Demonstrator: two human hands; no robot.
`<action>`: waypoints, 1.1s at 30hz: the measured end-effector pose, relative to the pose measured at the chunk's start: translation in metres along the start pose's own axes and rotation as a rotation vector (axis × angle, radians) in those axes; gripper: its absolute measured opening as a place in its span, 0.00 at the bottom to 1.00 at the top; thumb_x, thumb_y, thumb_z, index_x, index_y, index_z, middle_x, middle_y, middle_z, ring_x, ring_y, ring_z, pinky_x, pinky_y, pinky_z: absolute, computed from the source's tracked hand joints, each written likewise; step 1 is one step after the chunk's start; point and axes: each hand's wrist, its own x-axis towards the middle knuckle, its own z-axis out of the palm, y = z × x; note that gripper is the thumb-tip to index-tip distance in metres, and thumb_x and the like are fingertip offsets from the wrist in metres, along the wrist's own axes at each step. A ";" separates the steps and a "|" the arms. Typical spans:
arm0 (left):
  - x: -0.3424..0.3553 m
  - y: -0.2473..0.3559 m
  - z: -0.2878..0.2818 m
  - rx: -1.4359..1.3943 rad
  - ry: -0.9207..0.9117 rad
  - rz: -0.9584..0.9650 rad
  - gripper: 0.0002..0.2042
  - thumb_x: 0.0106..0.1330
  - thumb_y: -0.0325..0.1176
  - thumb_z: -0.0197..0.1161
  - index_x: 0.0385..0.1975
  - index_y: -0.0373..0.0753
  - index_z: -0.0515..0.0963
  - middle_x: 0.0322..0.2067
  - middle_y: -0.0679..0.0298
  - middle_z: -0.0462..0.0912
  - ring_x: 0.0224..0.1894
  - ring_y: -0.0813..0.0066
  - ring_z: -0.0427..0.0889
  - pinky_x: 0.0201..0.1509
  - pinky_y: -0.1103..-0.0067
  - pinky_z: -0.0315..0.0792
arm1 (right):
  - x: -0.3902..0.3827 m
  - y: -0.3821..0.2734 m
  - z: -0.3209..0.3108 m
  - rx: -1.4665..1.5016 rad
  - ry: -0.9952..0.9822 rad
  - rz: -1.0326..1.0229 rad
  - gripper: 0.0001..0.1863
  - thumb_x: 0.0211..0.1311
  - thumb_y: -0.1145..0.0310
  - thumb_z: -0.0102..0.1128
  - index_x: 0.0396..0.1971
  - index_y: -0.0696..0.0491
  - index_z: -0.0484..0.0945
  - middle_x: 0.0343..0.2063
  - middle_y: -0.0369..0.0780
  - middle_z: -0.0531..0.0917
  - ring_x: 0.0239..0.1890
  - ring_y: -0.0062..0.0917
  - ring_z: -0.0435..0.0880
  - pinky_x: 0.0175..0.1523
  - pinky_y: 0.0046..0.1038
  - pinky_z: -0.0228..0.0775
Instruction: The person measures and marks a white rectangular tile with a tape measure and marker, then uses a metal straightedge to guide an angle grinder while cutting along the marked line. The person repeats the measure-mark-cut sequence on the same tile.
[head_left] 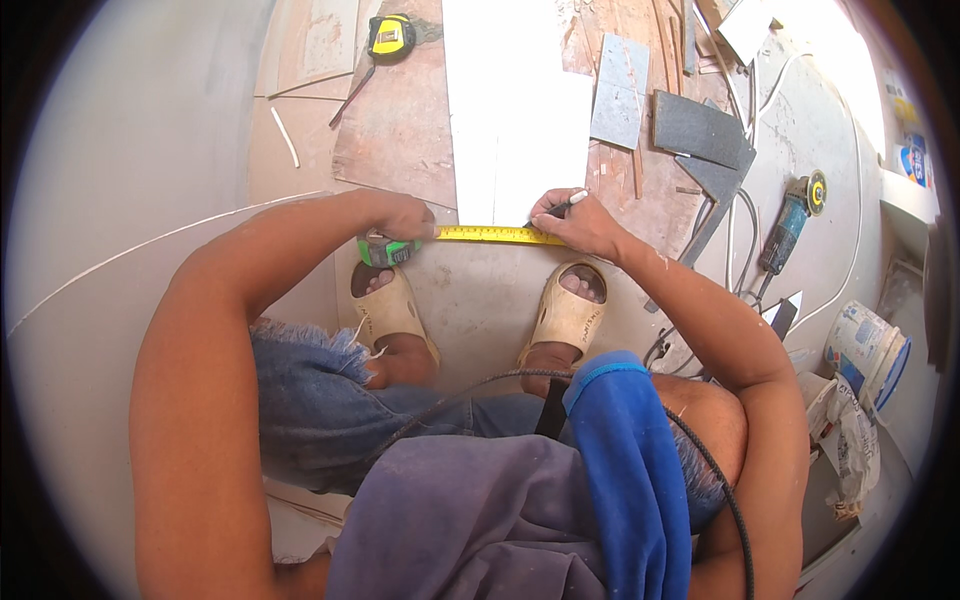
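My left hand [405, 215] is closed on a green tape measure [390, 250] at the lower left corner of a long white board [520, 130]. The yellow blade [485, 235] runs level along the board's near edge to my right hand [570, 220]. That hand grips a dark marker with a white end [575, 197], held over the blade near the board's right corner. The board lies on a worn pinkish sheet [390, 130], just beyond my sandalled feet.
A yellow tape measure [391, 38] lies at top left. Dark tile offcuts [697, 128] and grey tiles [618, 90] lie right of the board. An angle grinder [792, 222], cables and a white bucket [868, 355] are farther right. A pale wall [130, 200] bounds the left.
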 end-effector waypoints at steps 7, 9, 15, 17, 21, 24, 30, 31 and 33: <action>-0.001 0.000 0.000 -0.030 0.011 -0.003 0.31 0.67 0.58 0.52 0.52 0.34 0.78 0.47 0.44 0.82 0.51 0.49 0.80 0.57 0.62 0.71 | 0.003 -0.004 -0.023 0.219 0.075 -0.076 0.10 0.61 0.63 0.61 0.30 0.55 0.82 0.27 0.37 0.83 0.30 0.18 0.79 0.38 0.23 0.73; -0.006 0.004 -0.002 -0.019 0.010 -0.017 0.35 0.62 0.63 0.57 0.50 0.32 0.78 0.46 0.43 0.82 0.51 0.49 0.80 0.55 0.63 0.72 | 0.010 -0.009 -0.048 0.363 0.147 -0.055 0.11 0.62 0.63 0.58 0.29 0.55 0.81 0.25 0.37 0.82 0.28 0.19 0.79 0.36 0.23 0.72; -0.012 0.003 -0.024 0.050 0.053 -0.041 0.44 0.46 0.65 0.72 0.52 0.29 0.74 0.44 0.43 0.81 0.50 0.49 0.81 0.51 0.64 0.75 | 0.022 -0.001 -0.105 0.473 0.419 -0.006 0.11 0.62 0.64 0.56 0.33 0.57 0.79 0.22 0.36 0.79 0.25 0.18 0.76 0.31 0.23 0.69; -0.019 0.001 -0.035 0.046 0.053 -0.079 0.46 0.43 0.61 0.76 0.55 0.30 0.71 0.45 0.44 0.81 0.50 0.48 0.81 0.50 0.64 0.75 | 0.025 0.004 -0.113 0.346 0.491 0.008 0.11 0.62 0.64 0.56 0.34 0.57 0.78 0.20 0.35 0.77 0.22 0.17 0.73 0.27 0.23 0.66; -0.036 -0.017 -0.049 -0.048 0.171 -0.090 0.49 0.40 0.55 0.81 0.58 0.31 0.64 0.48 0.43 0.79 0.50 0.48 0.80 0.51 0.64 0.75 | 0.024 0.010 -0.127 0.210 0.514 0.066 0.11 0.60 0.64 0.57 0.34 0.57 0.79 0.18 0.32 0.73 0.16 0.16 0.68 0.21 0.21 0.59; -0.040 -0.032 -0.053 -0.090 0.222 -0.093 0.50 0.38 0.53 0.81 0.58 0.31 0.62 0.49 0.42 0.78 0.50 0.48 0.80 0.52 0.65 0.75 | 0.025 0.020 -0.132 0.120 0.537 0.068 0.10 0.59 0.65 0.57 0.32 0.56 0.79 0.17 0.31 0.73 0.15 0.15 0.67 0.19 0.21 0.56; -0.025 -0.047 -0.050 -0.256 0.538 -0.159 0.48 0.38 0.51 0.82 0.55 0.30 0.62 0.47 0.41 0.78 0.51 0.47 0.80 0.53 0.66 0.75 | 0.028 0.036 -0.150 -0.190 0.683 0.052 0.17 0.55 0.61 0.56 0.31 0.62 0.81 0.24 0.48 0.83 0.27 0.36 0.82 0.36 0.37 0.71; -0.024 -0.049 -0.050 -0.305 0.627 -0.173 0.48 0.38 0.51 0.81 0.55 0.29 0.62 0.47 0.41 0.78 0.51 0.47 0.80 0.53 0.66 0.74 | 0.031 0.041 -0.157 -0.257 0.733 0.059 0.18 0.55 0.60 0.56 0.32 0.62 0.81 0.25 0.50 0.83 0.28 0.39 0.83 0.38 0.39 0.72; -0.023 -0.054 -0.048 -0.375 0.768 -0.207 0.48 0.39 0.51 0.81 0.54 0.28 0.62 0.46 0.40 0.78 0.50 0.47 0.80 0.53 0.66 0.74 | 0.030 0.038 -0.168 -0.300 0.783 0.084 0.19 0.55 0.59 0.55 0.33 0.62 0.82 0.25 0.52 0.84 0.31 0.44 0.84 0.40 0.41 0.73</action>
